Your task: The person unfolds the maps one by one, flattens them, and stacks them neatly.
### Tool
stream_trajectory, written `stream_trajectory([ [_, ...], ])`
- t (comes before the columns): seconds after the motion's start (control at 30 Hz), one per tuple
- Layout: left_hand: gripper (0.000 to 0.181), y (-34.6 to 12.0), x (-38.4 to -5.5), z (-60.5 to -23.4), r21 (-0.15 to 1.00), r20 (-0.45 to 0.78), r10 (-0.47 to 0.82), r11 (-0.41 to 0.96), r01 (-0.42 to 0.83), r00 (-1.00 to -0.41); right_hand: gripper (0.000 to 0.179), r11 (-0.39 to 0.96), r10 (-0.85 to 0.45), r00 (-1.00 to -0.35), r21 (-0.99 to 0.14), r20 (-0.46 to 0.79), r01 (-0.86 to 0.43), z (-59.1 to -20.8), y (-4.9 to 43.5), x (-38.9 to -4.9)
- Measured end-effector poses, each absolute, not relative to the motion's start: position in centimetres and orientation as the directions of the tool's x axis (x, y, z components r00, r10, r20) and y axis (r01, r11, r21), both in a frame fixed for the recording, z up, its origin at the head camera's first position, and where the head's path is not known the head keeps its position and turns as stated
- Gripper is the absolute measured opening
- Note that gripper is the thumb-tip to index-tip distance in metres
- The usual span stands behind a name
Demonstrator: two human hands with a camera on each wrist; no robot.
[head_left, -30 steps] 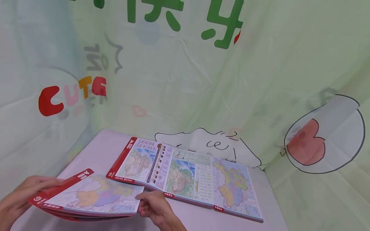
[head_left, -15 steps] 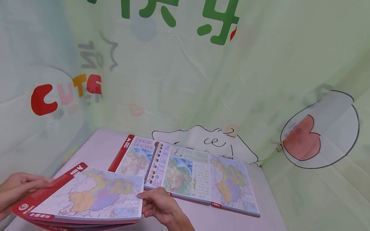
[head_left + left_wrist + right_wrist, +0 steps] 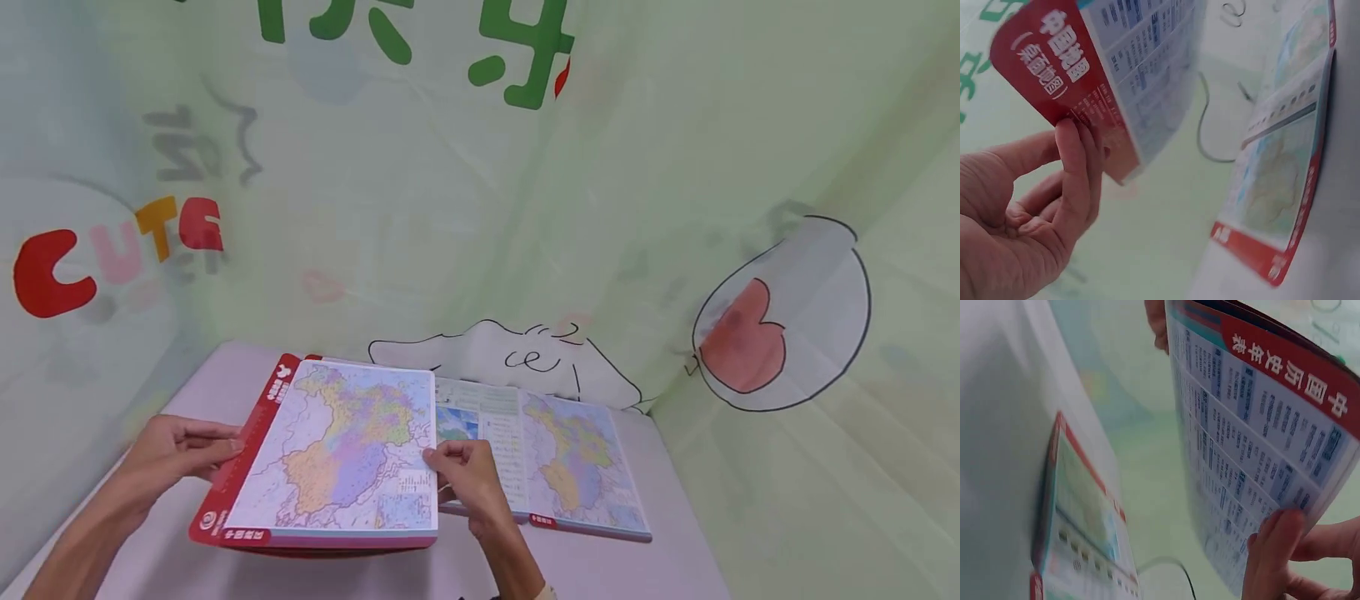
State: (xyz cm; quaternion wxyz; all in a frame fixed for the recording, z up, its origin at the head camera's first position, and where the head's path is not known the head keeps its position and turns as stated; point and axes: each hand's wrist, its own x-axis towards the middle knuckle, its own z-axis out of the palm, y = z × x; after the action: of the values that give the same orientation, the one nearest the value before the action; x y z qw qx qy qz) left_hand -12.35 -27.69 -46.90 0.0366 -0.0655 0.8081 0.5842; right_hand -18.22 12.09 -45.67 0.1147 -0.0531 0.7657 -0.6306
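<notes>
Head view forward-down, wrist views close underneath, all sharing the held map [image 3: 337,450]

The held map [image 3: 337,450] was above the table [image 3: 585,567], with the left hand [image 3: 168,450] at its left edge and the right hand [image 3: 465,475] at its right edge. A row of maps [image 3: 577,458] lay on the table behind it and reached out to its right, the row's left part mostly hidden by it in the head view. The curtain [image 3: 420,208] hung behind it and to both its sides.
</notes>
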Motion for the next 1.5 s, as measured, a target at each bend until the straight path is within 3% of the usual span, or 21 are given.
stream_trajectory([
  [0.13,0.052,-24.6,-14.7,-47.9,0.954,0.002,-0.08,0.3,-0.022,-0.997,0.025,0.307,-0.114,-0.993,-0.951,-0.009,-0.027,-45.8,13.8,-19.8],
  [0.27,0.046,-21.6,-17.5,-49.1,0.956,0.07,-0.099,0.29,0.039,-0.993,0.02,0.396,-0.002,-1.0,-0.918,0.031,-0.029,-46.2,14.8,-21.5],
  [0.6,0.041,-15.9,-22.3,-52.9,0.944,-0.004,-0.178,0.324,-0.062,-0.984,0.014,0.52,0.188,-0.982,-0.85,0.015,0.087,-49.9,16.7,-25.6],
  [0.97,0.034,-13.3,-25.3,-56.5,0.916,-0.048,-0.218,0.379,-0.13,-0.975,0.013,0.562,0.267,-0.964,-0.811,-0.008,0.162,-54.0,18.4,-28.3],
  [1.5,0.049,-12.4,-26.6,-56.7,0.892,-0.018,-0.188,0.44,-0.1,-0.982,0.028,0.626,0.403,-0.9,-0.767,0.164,0.14,-55.6,17.4,-28.8],
])
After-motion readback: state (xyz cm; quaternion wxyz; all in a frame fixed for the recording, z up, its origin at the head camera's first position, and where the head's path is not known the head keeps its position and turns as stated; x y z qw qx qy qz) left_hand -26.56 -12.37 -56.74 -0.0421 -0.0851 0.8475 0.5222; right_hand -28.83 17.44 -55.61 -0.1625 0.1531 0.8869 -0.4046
